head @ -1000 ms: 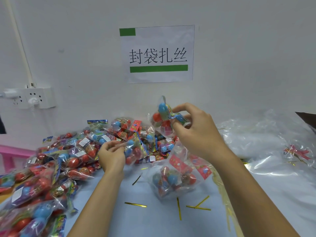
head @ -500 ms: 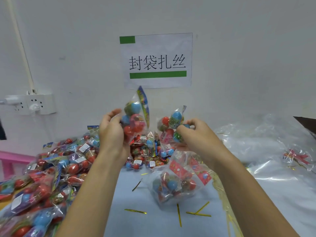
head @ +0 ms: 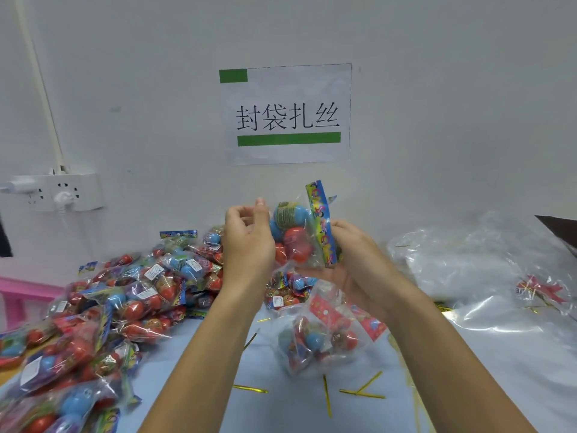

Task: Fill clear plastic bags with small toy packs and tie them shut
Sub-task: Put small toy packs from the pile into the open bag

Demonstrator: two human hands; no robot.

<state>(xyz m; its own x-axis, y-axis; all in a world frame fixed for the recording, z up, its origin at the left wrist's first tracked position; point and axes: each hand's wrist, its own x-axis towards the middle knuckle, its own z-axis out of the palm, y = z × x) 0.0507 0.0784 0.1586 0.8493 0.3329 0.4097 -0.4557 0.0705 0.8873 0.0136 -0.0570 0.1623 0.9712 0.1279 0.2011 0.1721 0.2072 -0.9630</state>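
Toy packs (head: 296,235) sat gripped in the right hand (head: 352,260); the left hand (head: 248,242), fingers loosely curled, held nothing, so they might slip.

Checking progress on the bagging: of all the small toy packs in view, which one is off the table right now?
The clear toy pack of blue and red eggs with the colourful header strip, held up between both hands before the wall; every other pack lies on the table.
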